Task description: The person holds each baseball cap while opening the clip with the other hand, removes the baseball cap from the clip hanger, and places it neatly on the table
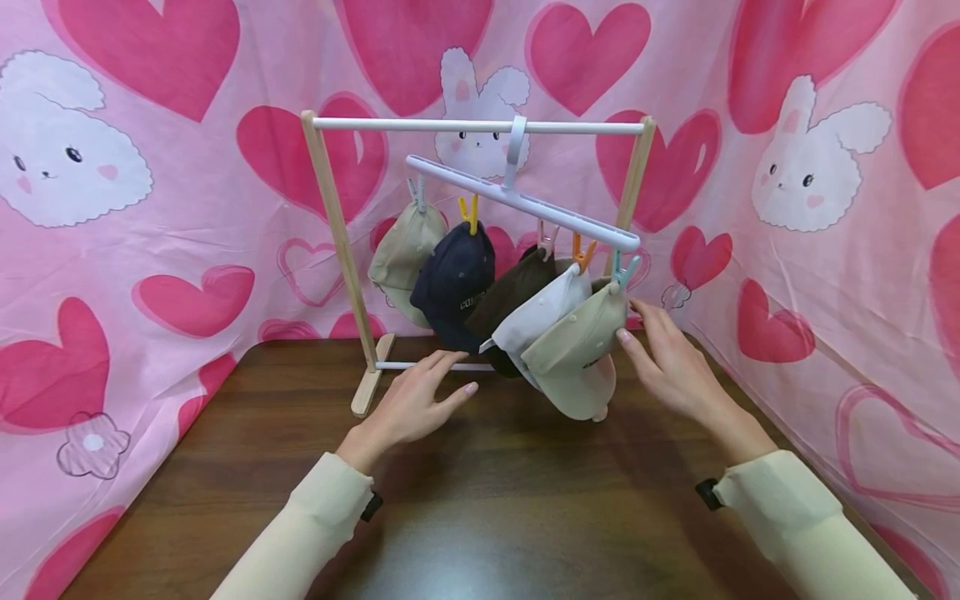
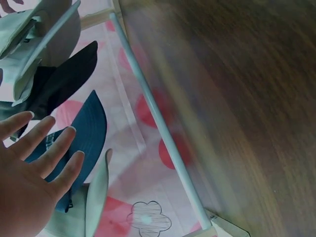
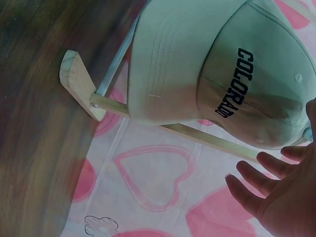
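A white hanger hangs by its hook from a rack, its right end tilted down. From left to right, clothespins hold a khaki cap, a navy cap, a dark brown cap, a white cap and a beige cap. COLORADO lettering shows on the beige cap in the right wrist view. My right hand is beside that cap, fingers extended; contact is unclear. Below the navy cap, my left hand spreads its fingers and holds nothing.
The rack has a white top bar, wooden posts and a wooden foot on a brown table. A lower bar runs near the tabletop. Pink cloth with hearts and rabbits surrounds the table's back and sides.
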### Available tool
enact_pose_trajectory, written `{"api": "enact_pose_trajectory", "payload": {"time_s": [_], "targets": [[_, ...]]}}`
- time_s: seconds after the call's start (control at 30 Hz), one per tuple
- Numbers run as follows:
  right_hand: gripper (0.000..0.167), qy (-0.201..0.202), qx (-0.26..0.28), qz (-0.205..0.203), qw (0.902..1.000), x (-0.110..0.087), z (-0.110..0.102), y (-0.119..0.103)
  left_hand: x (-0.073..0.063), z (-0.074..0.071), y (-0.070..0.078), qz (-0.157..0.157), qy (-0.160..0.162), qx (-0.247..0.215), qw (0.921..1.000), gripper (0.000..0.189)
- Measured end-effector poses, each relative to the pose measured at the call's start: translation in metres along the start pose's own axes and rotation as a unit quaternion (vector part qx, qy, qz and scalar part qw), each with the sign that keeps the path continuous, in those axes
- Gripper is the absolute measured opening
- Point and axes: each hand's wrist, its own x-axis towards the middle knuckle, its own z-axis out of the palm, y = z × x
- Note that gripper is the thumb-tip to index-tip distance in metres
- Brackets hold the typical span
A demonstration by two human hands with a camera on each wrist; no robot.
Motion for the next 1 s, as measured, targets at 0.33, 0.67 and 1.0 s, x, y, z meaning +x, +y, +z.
{"api": "enact_pose_trajectory", "payload": {"time_s": [0.33,0.67,1.0], "targets": [[0.065,-0.004,0.009,0.004,0.9999,0.003,0.000,0.000,0.003,0.006,0.001,-0.003,-0.005,-0.013,0.9999,0.063],[0.064,0.003,0.011,0.002,0.9999,0.004,0.000,-0.001,0.005,0.010,0.003,-0.002,-0.011,-0.027,0.9996,0.065],[0.063,0.005,0.013,0.000,0.9999,0.004,-0.003,-0.004,0.004,0.011,0.005,0.005,-0.009,-0.034,0.9994,0.064]]}}
